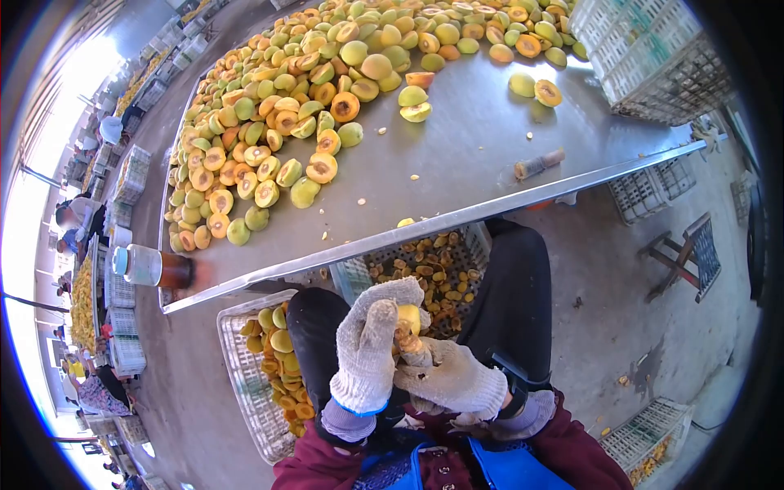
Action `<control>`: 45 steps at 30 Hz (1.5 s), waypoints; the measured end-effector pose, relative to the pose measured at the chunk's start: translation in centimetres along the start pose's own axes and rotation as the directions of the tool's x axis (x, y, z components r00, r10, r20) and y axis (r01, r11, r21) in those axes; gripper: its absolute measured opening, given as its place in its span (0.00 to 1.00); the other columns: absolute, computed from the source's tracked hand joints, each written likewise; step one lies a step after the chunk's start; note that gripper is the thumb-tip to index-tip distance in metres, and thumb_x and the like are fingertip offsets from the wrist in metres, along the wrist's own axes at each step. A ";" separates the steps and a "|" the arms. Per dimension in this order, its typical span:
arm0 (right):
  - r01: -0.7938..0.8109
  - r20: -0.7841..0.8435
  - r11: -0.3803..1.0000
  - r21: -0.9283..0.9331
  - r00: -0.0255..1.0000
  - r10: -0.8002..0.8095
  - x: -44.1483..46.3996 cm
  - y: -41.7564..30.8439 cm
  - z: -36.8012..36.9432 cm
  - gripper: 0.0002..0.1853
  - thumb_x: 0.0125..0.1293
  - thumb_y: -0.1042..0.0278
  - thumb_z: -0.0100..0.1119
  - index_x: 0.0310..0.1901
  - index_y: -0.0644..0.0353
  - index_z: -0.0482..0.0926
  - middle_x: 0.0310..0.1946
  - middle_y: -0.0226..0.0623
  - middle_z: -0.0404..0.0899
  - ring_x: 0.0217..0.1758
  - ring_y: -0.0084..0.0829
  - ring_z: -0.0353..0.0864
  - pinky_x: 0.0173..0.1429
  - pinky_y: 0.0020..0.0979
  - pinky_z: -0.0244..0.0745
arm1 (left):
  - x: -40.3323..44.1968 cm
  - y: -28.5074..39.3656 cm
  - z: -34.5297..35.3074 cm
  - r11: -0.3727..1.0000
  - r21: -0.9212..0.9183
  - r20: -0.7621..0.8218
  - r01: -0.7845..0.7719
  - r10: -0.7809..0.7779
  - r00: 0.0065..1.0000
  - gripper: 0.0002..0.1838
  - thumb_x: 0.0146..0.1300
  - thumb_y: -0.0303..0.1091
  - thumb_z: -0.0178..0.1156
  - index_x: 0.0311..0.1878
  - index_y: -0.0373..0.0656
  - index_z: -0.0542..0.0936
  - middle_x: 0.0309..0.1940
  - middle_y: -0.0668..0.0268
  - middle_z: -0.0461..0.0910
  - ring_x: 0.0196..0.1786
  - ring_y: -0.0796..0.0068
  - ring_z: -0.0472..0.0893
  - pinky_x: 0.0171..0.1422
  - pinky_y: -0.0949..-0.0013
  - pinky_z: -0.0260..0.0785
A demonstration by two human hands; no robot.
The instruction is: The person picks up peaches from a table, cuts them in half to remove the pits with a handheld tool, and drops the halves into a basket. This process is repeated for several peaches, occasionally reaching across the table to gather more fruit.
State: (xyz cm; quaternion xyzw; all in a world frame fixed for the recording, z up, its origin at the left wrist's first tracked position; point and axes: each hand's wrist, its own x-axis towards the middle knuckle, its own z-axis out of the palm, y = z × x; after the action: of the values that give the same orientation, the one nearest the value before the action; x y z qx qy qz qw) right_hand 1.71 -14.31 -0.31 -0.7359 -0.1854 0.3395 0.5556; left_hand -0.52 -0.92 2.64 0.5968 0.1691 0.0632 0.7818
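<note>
Clock positions centred on the hands, 12 being straight ahead.

Yellow fruit piece (pixel 409 316): at the centre, held up between both gloved hands over the lap. Left hand (pixel 364 347): at 9 o'clock of the piece, fingers and thumb curled together and clamped on it. Right hand (pixel 453 377): at 4 to 5 o'clock, its brown-marked fingertip area against the underside; whether its fingers close on the piece cannot be told, as most are hidden.

Surroundings: low crate (pixel 349 278) of brownish-yellow pieces at 12 to 1, between the knees; second crate (pixel 242 384) of halves at 9. Beyond, metal table (pixel 457 155) with a heap of cut fruit (pixel 278 106) from 10 to 1. Jar (pixel 151 267) of dark liquid between 9 and 10.

Handling (judged): light, small enough for fingertips. Flesh probably yields and bruises under hard pressure; cut face likely wet and slippery. Best hold: skin side or rim, thumb opposing fingers, the knit fabric giving grip.
</note>
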 end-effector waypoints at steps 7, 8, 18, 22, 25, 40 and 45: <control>-0.589 0.716 0.572 0.570 0.698 0.004 0.3 1.6 -1.7 0.07 0.66 0.63 0.61 0.36 0.56 0.76 0.17 0.25 0.71 0.14 0.17 0.68 0.17 0.22 0.63 | 0.8 3.2 -0.5 0.824 0.531 0.238 -0.195 0.075 0.968 0.12 0.67 0.30 0.57 0.47 0.33 0.82 0.41 0.54 0.84 0.43 0.69 0.84 0.46 0.70 0.75; -0.584 0.737 0.563 0.584 0.673 -0.066 0.4 2.4 -1.5 0.07 0.65 0.64 0.61 0.36 0.57 0.76 0.19 0.26 0.73 0.17 0.18 0.69 0.20 0.23 0.65 | 0.9 3.3 -0.3 0.802 0.544 0.261 -0.246 0.116 0.958 0.12 0.62 0.32 0.61 0.46 0.35 0.83 0.39 0.56 0.85 0.40 0.66 0.85 0.44 0.69 0.76; -0.478 0.628 0.518 0.710 0.762 -0.158 0.2 1.6 -2.0 0.10 0.59 0.67 0.65 0.39 0.63 0.78 0.30 0.32 0.78 0.32 0.22 0.75 0.39 0.26 0.72 | 2.3 1.3 -1.2 0.425 0.546 0.493 -0.722 0.534 0.687 0.19 0.51 0.43 0.70 0.43 0.43 0.84 0.39 0.60 0.85 0.35 0.61 0.85 0.36 0.64 0.76; -0.470 0.665 0.576 0.669 0.725 -0.181 0.8 2.6 -1.4 0.11 0.58 0.68 0.66 0.39 0.63 0.78 0.32 0.32 0.78 0.33 0.23 0.76 0.40 0.26 0.72 | 2.3 1.9 -1.8 0.330 0.598 0.571 -0.730 0.464 0.677 0.17 0.55 0.42 0.67 0.44 0.42 0.83 0.39 0.60 0.84 0.36 0.59 0.85 0.37 0.62 0.76; -0.595 0.747 0.487 0.640 0.631 -0.211 0.8 2.1 -1.4 0.12 0.58 0.68 0.66 0.40 0.63 0.77 0.31 0.32 0.78 0.33 0.23 0.76 0.40 0.26 0.72 | 2.5 1.2 -2.3 0.242 0.496 0.622 -0.834 0.572 0.535 0.18 0.55 0.41 0.68 0.46 0.42 0.83 0.40 0.58 0.83 0.35 0.59 0.84 0.35 0.63 0.76; -0.542 0.717 0.819 0.190 0.646 0.262 2.1 0.4 -0.4 0.11 0.65 0.58 0.64 0.39 0.56 0.79 0.22 0.20 0.73 0.20 0.15 0.69 0.23 0.20 0.63 | 1.7 1.8 -18.3 -0.131 0.988 -0.017 0.086 0.455 0.890 0.19 0.55 0.42 0.68 0.47 0.42 0.83 0.49 0.58 0.81 0.61 0.54 0.73 0.64 0.57 0.67; -0.629 0.668 0.738 0.244 0.661 0.342 4.0 1.7 0.7 0.09 0.63 0.59 0.64 0.36 0.53 0.75 0.20 0.22 0.72 0.19 0.16 0.70 0.22 0.20 0.64 | 7.7 4.3 -19.5 0.288 0.957 -0.099 -0.021 0.396 0.913 0.24 0.56 0.46 0.67 0.53 0.43 0.79 0.58 0.58 0.77 0.67 0.56 0.68 0.69 0.56 0.62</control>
State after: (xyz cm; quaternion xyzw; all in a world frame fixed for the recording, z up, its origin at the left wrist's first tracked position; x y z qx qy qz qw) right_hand 3.85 -11.79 -3.20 -0.4652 -0.0509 0.7207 0.5115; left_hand 0.48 20.36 0.77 0.9362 0.2168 0.1513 0.2315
